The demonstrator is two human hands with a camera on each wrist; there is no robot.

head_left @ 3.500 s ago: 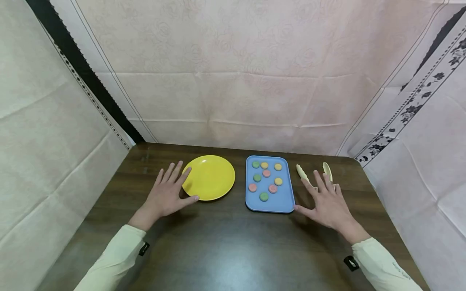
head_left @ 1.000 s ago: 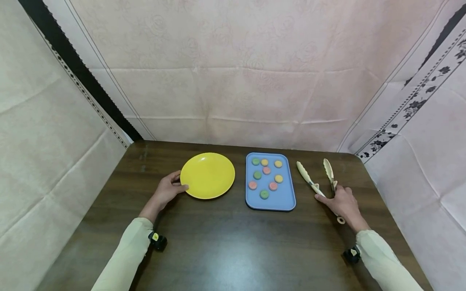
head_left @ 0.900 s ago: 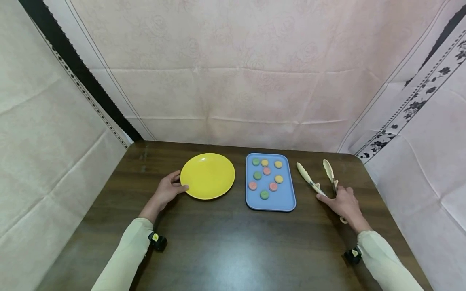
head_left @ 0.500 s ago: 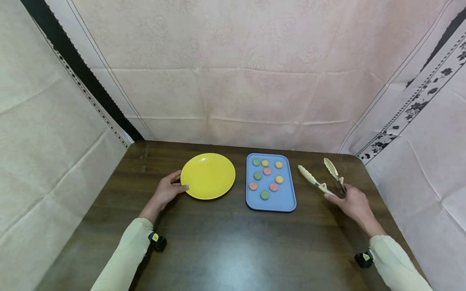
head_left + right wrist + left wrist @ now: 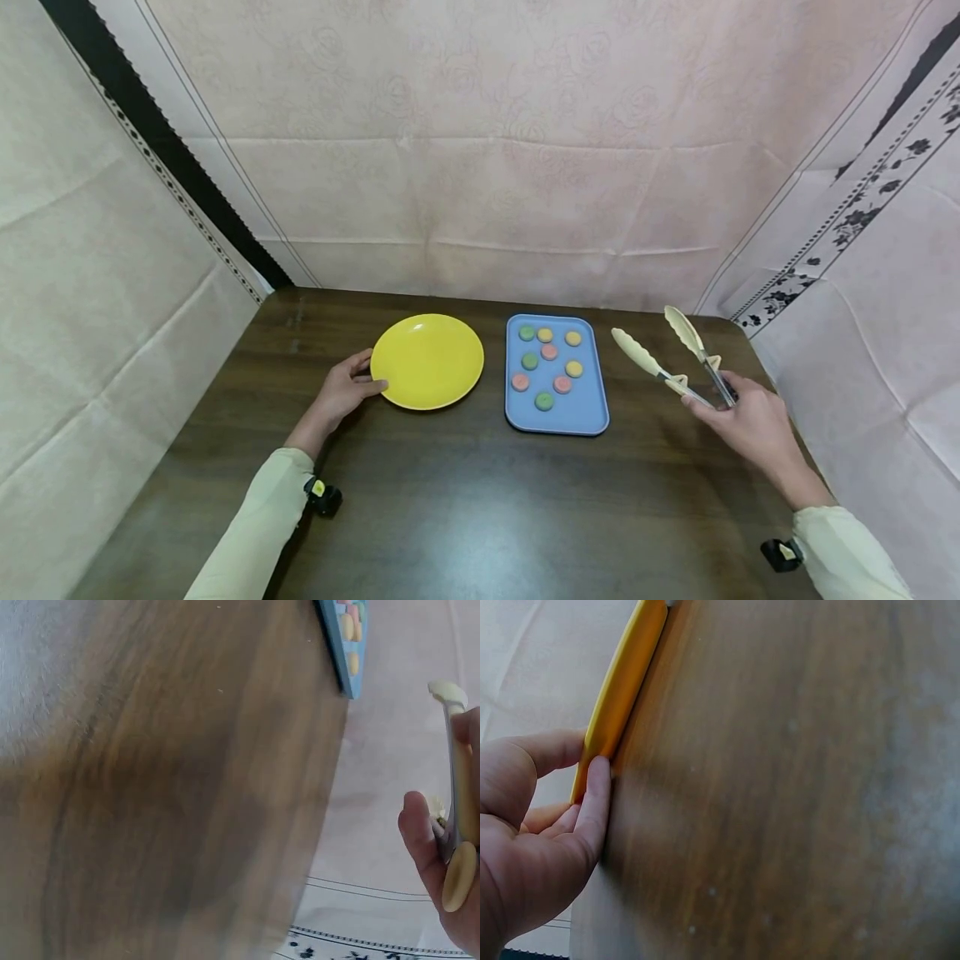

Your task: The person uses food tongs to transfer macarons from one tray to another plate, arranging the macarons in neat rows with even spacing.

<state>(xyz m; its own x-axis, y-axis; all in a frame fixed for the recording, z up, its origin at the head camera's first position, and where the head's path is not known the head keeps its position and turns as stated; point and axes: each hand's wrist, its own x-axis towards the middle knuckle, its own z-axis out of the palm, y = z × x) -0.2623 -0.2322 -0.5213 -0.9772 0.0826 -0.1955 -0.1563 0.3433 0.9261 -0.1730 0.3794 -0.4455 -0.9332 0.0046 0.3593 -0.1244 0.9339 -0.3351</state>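
A round yellow plate (image 5: 429, 362) lies on the table, and my left hand (image 5: 341, 398) pinches its left rim. In the left wrist view, the thumb and fingers take the plate's edge (image 5: 622, 682) from both sides. My right hand (image 5: 761, 425) holds a pair of tongs (image 5: 708, 354) with cream tips, raised off the table, their arms spread apart. Part of the tongs' handle is hidden by the hand in the head view; the right wrist view shows its cream end ring (image 5: 459, 877). Nothing is between the tongs' tips.
Between plate and tongs lies a blue tray (image 5: 557, 423) bearing several small round macaron-like pieces (image 5: 562, 384) in green, yellow and pink. The dark wooden table (image 5: 450, 508) ends at the back against a pale patterned cloth (image 5: 487, 208). Cloth also hangs at both sides.
Both hands were first spread; the left then took the plate's rim and stays there. My right hand grasped the tongs, lifted them and drew them right and toward me.
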